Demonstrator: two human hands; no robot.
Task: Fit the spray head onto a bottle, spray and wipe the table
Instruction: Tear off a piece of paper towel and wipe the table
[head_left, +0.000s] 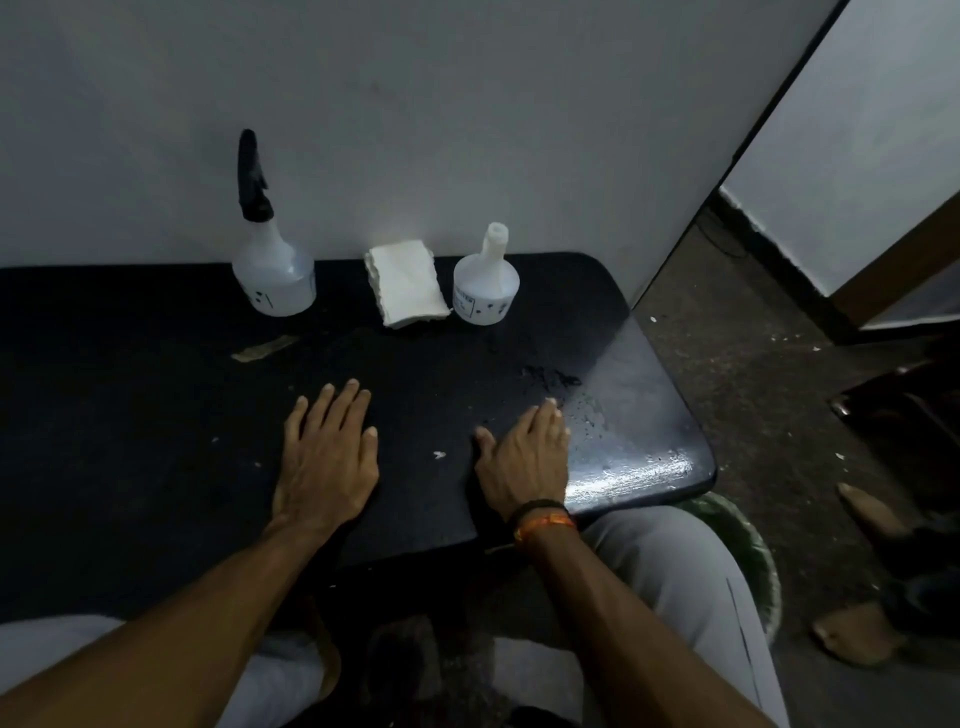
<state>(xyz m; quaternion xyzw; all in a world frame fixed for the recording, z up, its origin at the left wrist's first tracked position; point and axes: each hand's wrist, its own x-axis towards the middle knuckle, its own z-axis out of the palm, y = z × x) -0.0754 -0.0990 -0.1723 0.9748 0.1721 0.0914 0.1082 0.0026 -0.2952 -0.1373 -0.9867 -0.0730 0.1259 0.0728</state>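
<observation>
Two hands lie flat and empty on the dark desk (156, 415), the left hand (327, 457) beside the right hand (524, 462). Nothing seems begun. At the far edge stand a translucent plastic bottle with a black spray head (253, 176), a folded white cloth (405, 286), and an open-necked translucent bottle (485, 283), well apart from both hands. Next, probably, a reach for the sprayer.
</observation>
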